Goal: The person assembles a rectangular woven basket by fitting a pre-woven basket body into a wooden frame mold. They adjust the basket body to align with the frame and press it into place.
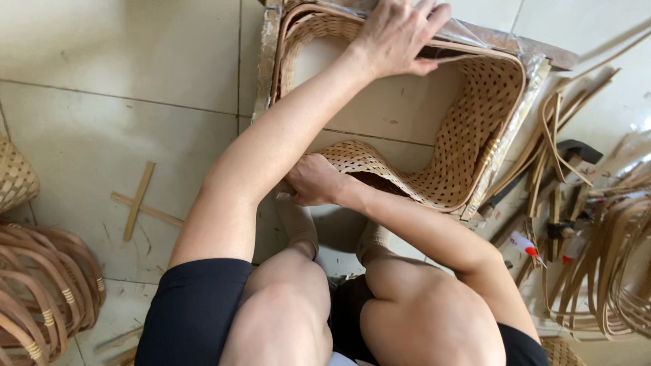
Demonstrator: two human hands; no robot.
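Tiled floor (102, 81) bears crossed bamboo strips (139, 203), woven basket (468, 135).

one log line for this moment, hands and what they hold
left hand: on far rim of woven cane basket | right hand: grips near woven edge | floor: crossed bamboo strips

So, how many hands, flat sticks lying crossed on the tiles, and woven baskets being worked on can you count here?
Hands: 2, left hand, right hand
Crossed sticks: 2
Woven basket in hand: 1
Total: 5
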